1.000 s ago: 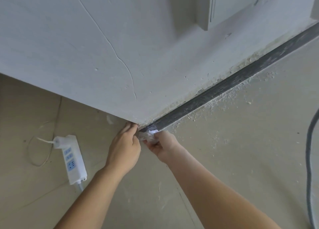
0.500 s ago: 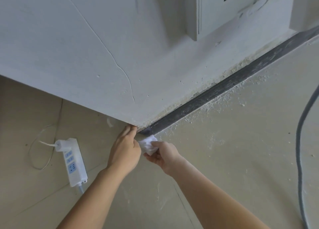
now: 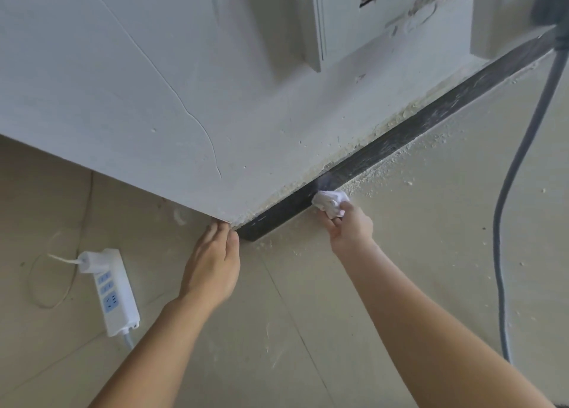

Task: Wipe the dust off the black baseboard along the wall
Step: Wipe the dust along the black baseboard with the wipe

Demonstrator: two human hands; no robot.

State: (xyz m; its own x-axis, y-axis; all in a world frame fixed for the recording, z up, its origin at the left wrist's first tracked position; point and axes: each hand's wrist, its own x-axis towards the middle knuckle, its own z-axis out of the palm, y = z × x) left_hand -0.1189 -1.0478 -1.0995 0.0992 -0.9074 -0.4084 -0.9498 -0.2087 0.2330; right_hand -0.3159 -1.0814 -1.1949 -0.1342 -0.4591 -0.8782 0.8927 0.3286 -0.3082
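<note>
Black baseboard strip runs along the white plaster wall's foot; my right hand clutches a crumpled white cloth against it near its corner end. My left hand rests straight-fingered at the wall's corner. Rightward the strip lies unobstructed, a grey cable farther out.

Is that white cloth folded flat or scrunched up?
Scrunched up: the cloth is a wrinkled wad pinched in the right hand, against the baseboard.

Unfinished room under renovation: cracked plaster wall, dusty floor, rubble along baseboard, loose power strip.
</note>
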